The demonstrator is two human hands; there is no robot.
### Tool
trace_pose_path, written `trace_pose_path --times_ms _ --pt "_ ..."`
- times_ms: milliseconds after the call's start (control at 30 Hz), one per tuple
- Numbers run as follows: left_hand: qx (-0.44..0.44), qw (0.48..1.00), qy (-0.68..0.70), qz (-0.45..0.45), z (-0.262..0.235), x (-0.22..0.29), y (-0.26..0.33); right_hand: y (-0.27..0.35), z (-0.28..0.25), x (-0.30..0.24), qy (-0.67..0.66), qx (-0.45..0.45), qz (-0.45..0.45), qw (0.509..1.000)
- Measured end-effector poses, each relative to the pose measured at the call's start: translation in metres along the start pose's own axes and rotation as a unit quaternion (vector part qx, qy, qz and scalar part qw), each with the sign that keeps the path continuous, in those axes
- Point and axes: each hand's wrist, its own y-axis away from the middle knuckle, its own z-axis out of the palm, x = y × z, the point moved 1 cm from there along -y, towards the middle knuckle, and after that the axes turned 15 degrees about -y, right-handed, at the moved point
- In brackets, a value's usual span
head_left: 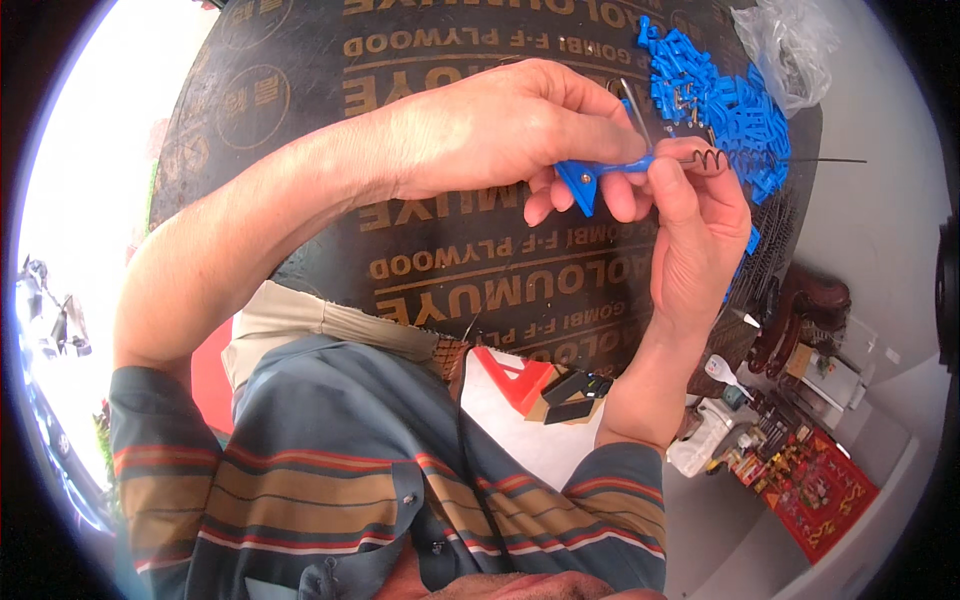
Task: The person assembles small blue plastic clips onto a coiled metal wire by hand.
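Over the dark board, my left hand is closed, with thumb and fingers pinching a small blue plastic part. This part has a flat triangular end with a small metal screw or rivet in it. A thin metal rod sticks up beside the left fingertips. My right hand is closed too, its thumb and fingers on a dark coiled wire with a long straight tail reaching right. The fingertips of both hands meet at the blue part's narrow end, so how wire and plastic join there is hidden.
A heap of blue plastic pieces lies at the board's far right, with a clear plastic bag behind it. Many dark wires lie along the right edge. The printed plywood board is the work surface. Small black boxes sit below it.
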Motion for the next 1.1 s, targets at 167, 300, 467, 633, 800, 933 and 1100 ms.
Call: trace_pose_path --times_ms 167,300,467,633,800,933,1100 --pt "-0.006 1.000 0.015 -0.008 -0.0002 0.0006 0.0006 0.0005 -0.0014 -0.0016 0.003 -0.016 0.008 1.000" --pt "0.000 1.000 0.016 -0.018 0.0002 0.0040 0.0020 0.0007 -0.0003 -0.0026 0.016 -0.012 0.010 1.000" --pt "0.006 1.000 0.020 -0.013 -0.0001 0.0022 0.0011 -0.0005 -0.0006 0.0001 0.023 -0.012 0.006 1.000" --pt "0.017 0.999 0.024 -0.027 0.0008 0.0066 0.0022 -0.0023 -0.0051 0.0021 0.036 -0.005 -0.007 0.999" --pt "0.010 0.999 0.023 -0.021 0.0005 0.0040 0.0017 -0.0007 0.0003 0.0005 0.041 -0.001 -0.010 0.999" --pt "0.002 1.000 0.025 -0.018 -0.0011 0.0023 0.0014 -0.0008 -0.0005 0.0000 0.041 -0.012 -0.012 0.999" --pt "-0.004 0.998 0.060 -0.033 -0.0018 -0.0021 -0.0005 -0.0004 0.0017 -0.0011 0.044 -0.012 -0.018 0.999"
